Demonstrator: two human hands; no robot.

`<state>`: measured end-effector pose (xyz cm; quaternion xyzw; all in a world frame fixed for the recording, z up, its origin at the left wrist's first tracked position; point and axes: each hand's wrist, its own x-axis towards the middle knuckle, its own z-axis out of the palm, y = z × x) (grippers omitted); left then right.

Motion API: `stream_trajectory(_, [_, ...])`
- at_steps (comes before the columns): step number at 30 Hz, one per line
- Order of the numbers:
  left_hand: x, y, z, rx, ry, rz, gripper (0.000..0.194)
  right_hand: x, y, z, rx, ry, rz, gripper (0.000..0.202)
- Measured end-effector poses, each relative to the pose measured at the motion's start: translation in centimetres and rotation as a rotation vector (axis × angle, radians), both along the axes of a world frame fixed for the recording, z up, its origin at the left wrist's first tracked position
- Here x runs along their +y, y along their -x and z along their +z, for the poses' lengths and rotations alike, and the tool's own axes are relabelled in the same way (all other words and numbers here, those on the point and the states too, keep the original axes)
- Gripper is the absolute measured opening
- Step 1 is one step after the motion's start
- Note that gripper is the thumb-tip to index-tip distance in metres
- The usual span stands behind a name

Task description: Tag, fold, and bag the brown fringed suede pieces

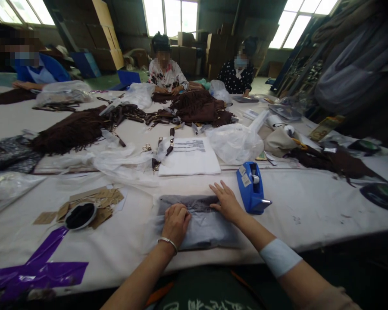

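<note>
A flat clear plastic bag [207, 230] with something dark folded inside lies on the white-covered table in front of me. My left hand [176, 219] rests on the bag's left part, its fingers curled together and pressed on the plastic. On the upper right part of the bag lies my right hand [226, 201], fingers spread, nothing held. A blue tape dispenser [245, 187] stands just right of that hand. Beyond the bag is a stack of printed white sheets [194, 161].
Brown paper tags [108, 200] and a small round dish [80, 216] of black items sit at left, near purple tape [48, 262]. Brown fringed pieces [74, 129], straps [171, 142] and plastic bags [234, 142] cover the table's middle. Several people work across the table.
</note>
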<state>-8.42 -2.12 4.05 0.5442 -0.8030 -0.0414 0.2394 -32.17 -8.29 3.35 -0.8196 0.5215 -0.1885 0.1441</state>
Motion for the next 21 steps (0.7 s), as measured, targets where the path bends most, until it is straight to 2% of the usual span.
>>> stream_trajectory(2, [0.3,-1.1,0.2,0.004,0.002,0.009,0.005,-0.1,0.2,0.8,-0.145,0.0,-0.025,0.052])
stream_trajectory(5, [0.8,-3.6,0.7,-0.015,-0.014,0.05,0.015,0.1,-0.6,2.6,-0.341,-0.087,0.048,0.017])
stream_trajectory(9, [1.0,-6.2,1.1,0.016,-0.136,0.109,0.012,0.3,-4.1,4.4,-0.336,-0.273,0.238,0.023])
stream_trajectory(14, [0.7,-6.4,0.7,0.209,-0.23,0.162,0.016,-0.5,-9.3,6.3,-0.204,-0.415,0.49,0.04])
stream_trajectory(18, [0.8,-6.2,0.2,0.256,-0.234,0.218,0.019,-1.2,-11.3,7.9,-0.001,-0.379,0.6,0.018])
stream_trajectory(21, [0.8,-6.1,-0.1,0.263,-0.236,0.242,0.022,-1.4,-12.2,8.5,0.178,-0.374,0.675,0.018])
